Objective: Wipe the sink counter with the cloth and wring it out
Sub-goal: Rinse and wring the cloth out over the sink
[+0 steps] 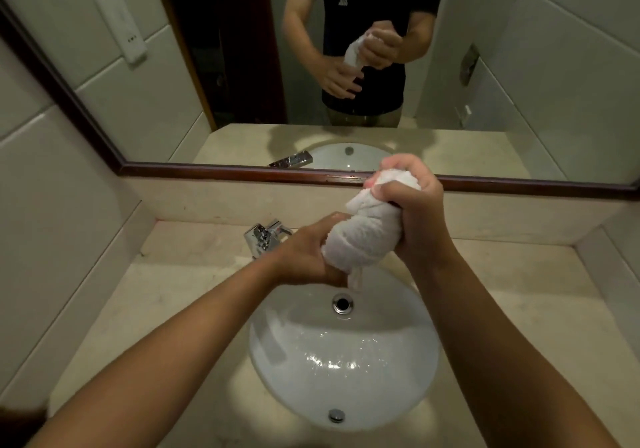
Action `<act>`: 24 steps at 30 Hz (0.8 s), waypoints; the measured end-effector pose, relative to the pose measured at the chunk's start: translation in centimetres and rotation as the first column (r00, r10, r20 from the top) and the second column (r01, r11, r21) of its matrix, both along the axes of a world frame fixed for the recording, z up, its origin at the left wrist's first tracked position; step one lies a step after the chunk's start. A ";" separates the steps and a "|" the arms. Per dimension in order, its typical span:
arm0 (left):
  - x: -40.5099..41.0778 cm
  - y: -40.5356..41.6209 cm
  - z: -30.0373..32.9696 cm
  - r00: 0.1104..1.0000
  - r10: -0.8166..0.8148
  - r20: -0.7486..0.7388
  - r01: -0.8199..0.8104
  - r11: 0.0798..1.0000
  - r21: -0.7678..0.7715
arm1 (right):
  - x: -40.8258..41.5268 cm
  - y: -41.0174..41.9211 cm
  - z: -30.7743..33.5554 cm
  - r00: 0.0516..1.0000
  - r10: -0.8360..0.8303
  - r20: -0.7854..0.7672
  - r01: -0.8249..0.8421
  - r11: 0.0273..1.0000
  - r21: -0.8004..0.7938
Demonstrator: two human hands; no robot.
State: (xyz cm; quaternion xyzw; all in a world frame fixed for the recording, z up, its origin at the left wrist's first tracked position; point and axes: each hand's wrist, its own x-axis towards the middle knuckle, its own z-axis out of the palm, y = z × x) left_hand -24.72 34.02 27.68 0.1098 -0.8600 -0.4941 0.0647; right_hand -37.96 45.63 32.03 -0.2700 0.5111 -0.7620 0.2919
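A white cloth (360, 236), twisted into a thick roll, is held over the white sink basin (294, 371). My right hand (412, 212) grips the roll's upper end in a fist. My left hand (308, 257) cups the lower end from the left. In the mirror its fingers lie loosely extended under the cloth, not wrapped round it. A short tail of cloth hangs below the left hand. The beige stone counter (519, 309) surrounds the basin. Water glistens in the bowl.
A chrome tap (265, 236) stands behind the basin at the left, close to my left hand. A dark-framed mirror (207, 169) spans the back wall and reflects a person in a dark shirt. Tiled walls close in on both sides.
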 end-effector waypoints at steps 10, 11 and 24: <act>0.3 -0.5 0.0 0.934 0.272 -0.230 -0.340 0.487 -0.804 | -0.1 2.1 -0.9 0.938 -0.063 0.340 -0.032 0.964 0.265; 0.2 -0.3 0.0 0.922 0.242 -0.302 -0.375 0.373 -0.848 | 0.2 2.0 -1.3 0.903 -0.052 0.427 -0.051 0.973 0.227; 0.6 1.1 2.7 0.958 0.147 -0.248 -0.270 0.755 -0.597 | 2.5 3.1 1.8 0.982 -0.069 0.178 0.091 0.989 -0.118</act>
